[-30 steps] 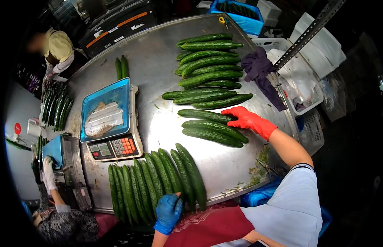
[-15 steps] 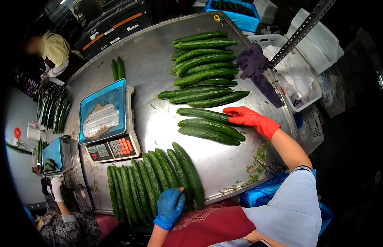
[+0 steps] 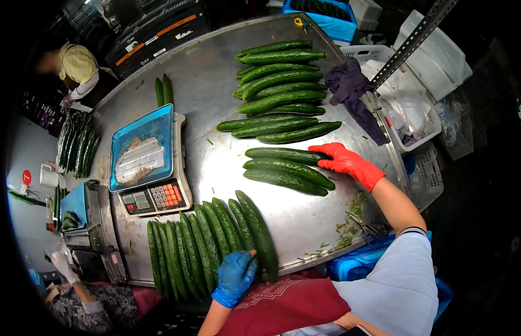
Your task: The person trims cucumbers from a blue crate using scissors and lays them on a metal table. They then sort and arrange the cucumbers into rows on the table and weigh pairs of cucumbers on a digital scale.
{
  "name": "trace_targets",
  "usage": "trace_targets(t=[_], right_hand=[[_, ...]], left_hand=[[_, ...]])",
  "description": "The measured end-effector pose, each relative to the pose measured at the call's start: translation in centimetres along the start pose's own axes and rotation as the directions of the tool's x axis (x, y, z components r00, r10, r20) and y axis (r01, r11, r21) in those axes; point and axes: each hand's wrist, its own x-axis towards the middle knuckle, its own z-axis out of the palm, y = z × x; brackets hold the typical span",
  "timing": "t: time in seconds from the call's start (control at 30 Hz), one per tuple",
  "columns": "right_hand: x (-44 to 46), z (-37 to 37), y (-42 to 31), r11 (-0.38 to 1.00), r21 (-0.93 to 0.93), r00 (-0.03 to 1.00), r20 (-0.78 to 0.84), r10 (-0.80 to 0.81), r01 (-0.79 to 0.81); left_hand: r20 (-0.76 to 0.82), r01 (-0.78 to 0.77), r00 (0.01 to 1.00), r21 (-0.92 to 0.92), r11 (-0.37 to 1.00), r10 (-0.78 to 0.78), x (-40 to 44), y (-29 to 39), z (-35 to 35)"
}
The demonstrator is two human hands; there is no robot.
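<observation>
My right hand (image 3: 350, 163), in a red glove, has its fingers closed round the right end of a cucumber (image 3: 280, 154). That cucumber lies on the metal table just above two others (image 3: 285, 178). In a blue glove, my left hand (image 3: 235, 275) is curled at the near edge, against the lower ends of a row of cucumbers (image 3: 201, 246); a bare fingertip pokes out of the glove. What its fingers hold, if anything, is hidden. Farther back lies another stack of cucumbers (image 3: 280, 84).
A scale (image 3: 157, 196) with a blue tray stands left of centre, two cucumbers (image 3: 163, 91) behind it. A purple cloth (image 3: 353, 95) lies by the right edge, near a metal post (image 3: 409, 47). Plant scraps (image 3: 353, 221) litter the near right corner. Co-workers (image 3: 84, 73) are at left.
The cucumber under my right hand has turned slightly, its right end now higher and more level. My left hand stays by the row. A co-worker's white-gloved hand has shifted left.
</observation>
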Motion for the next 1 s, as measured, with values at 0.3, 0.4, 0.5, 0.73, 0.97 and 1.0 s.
trace_targets(t=[0.3,0.4,0.5,0.73,0.97,1.0], right_hand=[[-0.2,-0.4,-2.0,0.974,0.11,0.979,0.06,0.193,-0.198],[-0.9,-0.6,-3.0,0.995,0.076,0.998,-0.001,0.069,-0.068],[-1.4,-0.1,-3.7,0.997,0.042,0.969,-0.242,-0.049,0.061],[1.9,2.6,-2.7,0.924,-0.335,0.903,-0.311,-0.296,0.187],[-0.8,7.7,-6.6,0.833,-0.543,0.932,-0.238,-0.272,0.104],[-0.9,8.3,-6.3,0.831,-0.548,0.937,-0.232,-0.259,0.094]], left_hand=[[0.236,-0.244,0.948,0.111,0.963,0.212,3.1,0.9,2.9],[0.342,-0.251,0.924,0.206,0.946,0.17,3.4,-0.3,4.7],[0.332,-0.253,0.926,0.198,0.947,0.178,2.9,-1.1,5.5],[0.33,-0.167,0.941,0.257,0.952,0.076,3.0,-0.2,5.7],[0.337,-0.16,0.939,0.263,0.951,0.065,2.8,-1.6,5.8],[0.341,-0.161,0.938,0.264,0.951,0.064,2.8,-1.7,5.8]])
